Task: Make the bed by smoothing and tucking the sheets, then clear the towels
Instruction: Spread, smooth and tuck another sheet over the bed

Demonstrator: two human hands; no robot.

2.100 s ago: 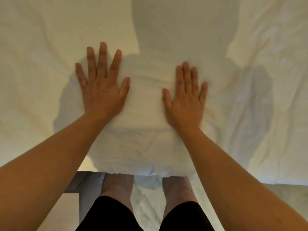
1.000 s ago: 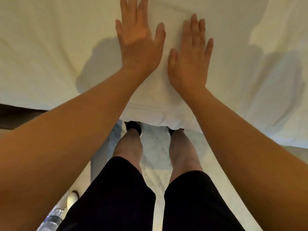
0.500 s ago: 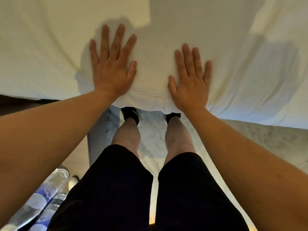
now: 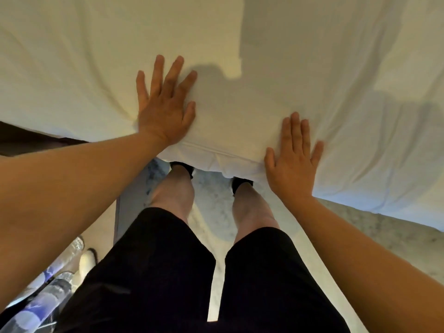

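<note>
White sheet (image 4: 288, 56) covered the bed, its hemmed edge running left to right above a marbled floor (image 4: 216, 200). Left hand (image 4: 165, 111) and right hand (image 4: 292, 162) pressed flat on it near that edge, each grip wide, fingers spread, holding nothing

Both arms stretched forward and down, bare to elbow. Left hand (image 4: 164, 109) laid flat, palm down, fingers (image 4: 158, 75) straight and fanned wide, thumb angled out toward right. Right hand (image 4: 292, 159) laid flat too, set nearer body and lower than left, fingers (image 4: 296, 131) straight and held close together, thumb spread toward left. Hands kept well apart. Wrists bent back slightly. Nothing gripped by either hand. Legs seen below, in dark shorts, feet side by side.
</note>
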